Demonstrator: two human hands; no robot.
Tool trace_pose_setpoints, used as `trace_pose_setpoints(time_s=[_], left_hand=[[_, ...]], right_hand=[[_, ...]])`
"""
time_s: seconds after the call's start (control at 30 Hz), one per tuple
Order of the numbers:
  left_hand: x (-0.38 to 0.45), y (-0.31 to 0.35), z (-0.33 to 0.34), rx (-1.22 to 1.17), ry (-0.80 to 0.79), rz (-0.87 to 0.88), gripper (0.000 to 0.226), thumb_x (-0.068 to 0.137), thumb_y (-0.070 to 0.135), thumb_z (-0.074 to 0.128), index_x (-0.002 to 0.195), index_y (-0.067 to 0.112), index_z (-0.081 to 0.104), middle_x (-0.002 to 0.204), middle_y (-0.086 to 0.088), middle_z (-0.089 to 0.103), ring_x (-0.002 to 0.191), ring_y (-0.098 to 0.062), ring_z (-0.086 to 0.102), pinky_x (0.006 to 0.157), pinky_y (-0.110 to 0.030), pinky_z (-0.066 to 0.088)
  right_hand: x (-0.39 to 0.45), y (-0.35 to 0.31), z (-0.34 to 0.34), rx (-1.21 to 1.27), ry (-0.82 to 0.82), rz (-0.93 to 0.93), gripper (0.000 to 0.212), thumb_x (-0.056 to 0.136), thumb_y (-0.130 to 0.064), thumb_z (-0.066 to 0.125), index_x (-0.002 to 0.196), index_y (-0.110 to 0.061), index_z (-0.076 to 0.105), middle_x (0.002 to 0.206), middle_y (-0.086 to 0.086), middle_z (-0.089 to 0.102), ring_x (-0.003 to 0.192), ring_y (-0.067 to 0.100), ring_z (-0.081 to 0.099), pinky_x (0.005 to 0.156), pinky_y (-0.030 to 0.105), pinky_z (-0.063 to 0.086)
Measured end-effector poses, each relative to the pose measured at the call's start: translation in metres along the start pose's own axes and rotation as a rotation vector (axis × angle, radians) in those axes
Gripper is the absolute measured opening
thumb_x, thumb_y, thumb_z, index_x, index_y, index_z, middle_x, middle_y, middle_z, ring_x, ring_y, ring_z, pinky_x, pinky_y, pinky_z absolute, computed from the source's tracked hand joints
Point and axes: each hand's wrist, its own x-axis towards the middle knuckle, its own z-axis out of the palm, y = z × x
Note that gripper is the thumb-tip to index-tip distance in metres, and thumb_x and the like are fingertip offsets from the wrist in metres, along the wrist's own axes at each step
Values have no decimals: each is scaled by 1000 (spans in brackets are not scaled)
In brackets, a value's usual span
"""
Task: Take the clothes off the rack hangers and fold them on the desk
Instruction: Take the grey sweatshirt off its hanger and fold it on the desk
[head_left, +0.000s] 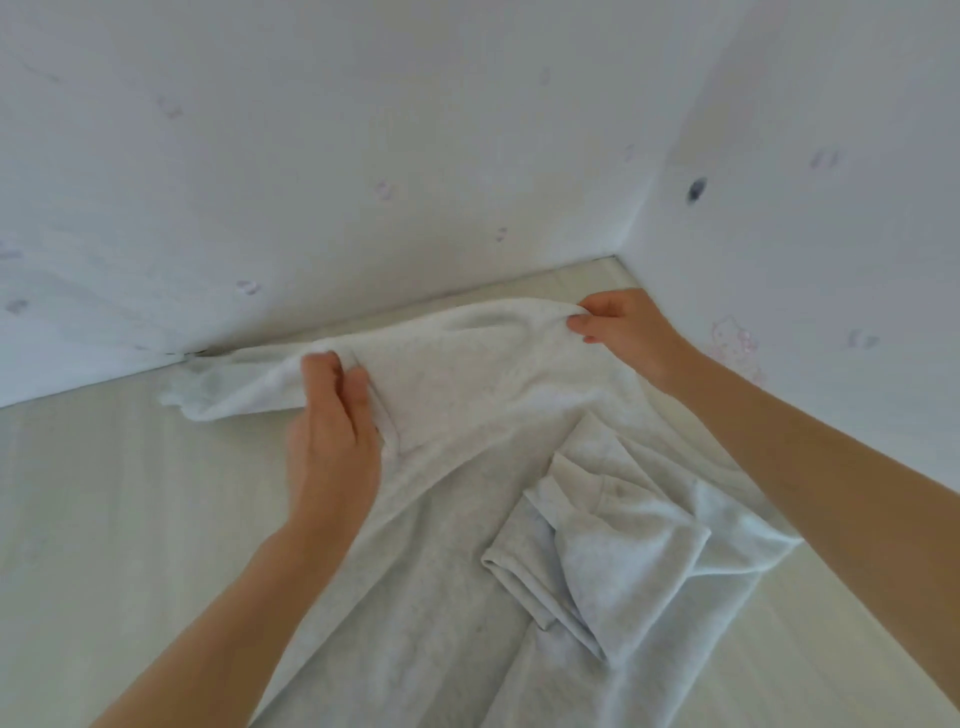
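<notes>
A pale grey, faintly speckled sweatshirt (467, 395) lies spread on the light wood-grain desk (104, 519), its shoulder end toward the far corner where two white walls meet and its body running toward the near edge of the view. The fabric looks soft and thick, like fleece or jersey, and is creased in broad folds. One sleeve (223, 387) trails off to the left along the foot of the far wall (311, 156), its end rumpled on the desk. The other sleeve (597, 551) is folded back across the right side of the body, lying in a loose slanted bundle with its ribbed cuff pointing near and left.

The left hand (335, 415) sits on the left shoulder of the garment, fingers curled down and the thumb drawn in against them, bunching a fold of cloth where the sleeve joins the body. The right hand (618, 330) is at the far right, close to the corner, with thumb and fingers pinched together on the right shoulder edge of the sweatshirt, lifting it slightly off the desk so the cloth between the two hands rises in a low ridge. Both bare forearms reach in from the near side, well apart from each other.

The right wall (831, 234) bears a faint pink cartoon sticker (735, 340) just beyond the right wrist, a dark smudge higher up, and small faded marks scattered across both walls.
</notes>
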Motion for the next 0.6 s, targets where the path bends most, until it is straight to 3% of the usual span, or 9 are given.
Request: trace_pose_setpoints(time_s=[0.1,0.17,0.23,0.27,0.33,0.4,0.47,0.6], left_hand=[[-56,-6,12,-22,-167,3,9,95,46,31,96,39,35,73,7,61,64,-19,64,61,-50,53],[-90,-20,26,13,-384,-4,25,95,44,35,119,39,37,92,16,64,82,-10,67,72,-39,56],[-113,-37,36,51,-623,-31,52,98,37,45,145,34,23,113,20,58,104,-3,61,87,-24,53],[-117,-45,38,64,-685,-42,57,98,31,49,148,35,21,114,23,54,106,1,59,89,-18,50],[-118,-55,35,129,-649,-3,43,96,19,55,134,36,44,106,25,54,97,3,58,82,-14,45],[-114,-65,27,248,-530,18,32,93,14,58,122,27,58,110,16,57,99,-2,53,86,-17,37],[-109,-76,16,369,-475,-40,35,93,22,60,128,19,56,125,6,55,116,-14,48,95,-24,36],[-121,-96,-12,528,-466,-100,41,92,36,60,129,20,55,129,4,53,117,-19,47,97,-31,39]], right_hand=[[-42,43,-14,-65,81,99,36,78,-26,68,74,9,61,61,10,48,60,18,44,61,33,35],[-66,76,-17,-246,44,222,23,86,-20,66,77,1,67,63,9,58,59,16,49,60,29,37],[-83,104,-18,-423,-64,346,21,91,-23,61,98,-5,70,92,11,70,81,21,61,74,30,45],[-88,113,-17,-487,-108,383,24,94,-25,58,108,-8,68,106,10,69,94,24,62,83,31,46],[-96,120,-14,-575,-96,366,30,95,-23,53,122,-10,59,121,10,62,111,28,57,94,34,43],[-100,117,-5,-611,-11,269,37,93,-14,52,130,-12,50,129,10,53,118,30,50,99,37,41],[-104,102,10,-633,51,100,40,92,-8,50,132,-14,46,131,8,49,118,28,44,97,37,42],[-118,57,55,-646,-6,-359,38,86,5,49,121,-10,54,123,6,51,111,24,44,89,33,45]])
